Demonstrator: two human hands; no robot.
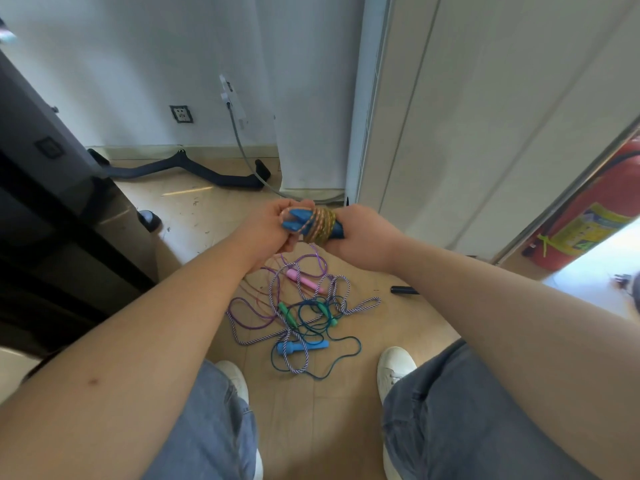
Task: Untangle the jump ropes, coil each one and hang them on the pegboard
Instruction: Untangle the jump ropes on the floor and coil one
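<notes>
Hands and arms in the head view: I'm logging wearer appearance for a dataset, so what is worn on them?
Nothing that shows. The left hand and right hand are bare, with no gloves; rings cannot be made out. Both forearms are bare up to the frame edge: no sleeves, watch or wristband in view.

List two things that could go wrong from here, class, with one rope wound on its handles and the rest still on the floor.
1. The gold rope around the blue handles shows no tied end, so it may unwind if either hand loosens.
2. The tangled ropes lie just ahead of the white shoes; a forward step could snag them.
</notes>
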